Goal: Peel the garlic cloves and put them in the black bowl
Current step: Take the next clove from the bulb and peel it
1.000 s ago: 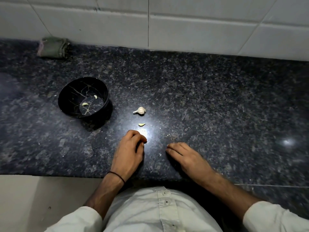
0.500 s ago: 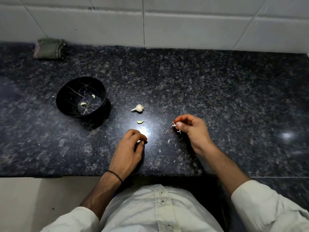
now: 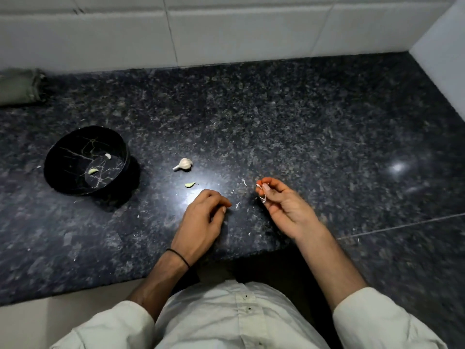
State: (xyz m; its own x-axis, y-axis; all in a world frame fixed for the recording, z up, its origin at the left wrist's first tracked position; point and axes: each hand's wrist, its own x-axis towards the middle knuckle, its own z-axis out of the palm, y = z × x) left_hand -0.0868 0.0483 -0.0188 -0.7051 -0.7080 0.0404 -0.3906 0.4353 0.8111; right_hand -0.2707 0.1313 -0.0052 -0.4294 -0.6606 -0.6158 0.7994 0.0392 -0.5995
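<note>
Left hand (image 3: 201, 220) rests knuckles-up on the speckled granite counter (image 3: 314, 127), fingers curled; whether it holds anything cannot be told. Right hand (image 3: 284, 207) pinches papery white garlic skin (image 3: 263, 199). Just beyond the left hand lies a smooth loose clove (image 3: 190, 184), then a small unpeeled garlic head (image 3: 183, 164). Far left, the glossy, veined black bowl (image 3: 63, 157) holds two pale cloves (image 3: 93, 171).

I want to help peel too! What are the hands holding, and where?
The right hand pinches scraps of white garlic skin between thumb and fingertips. The left hand rests curled on the counter; whether it holds anything cannot be told.
</note>
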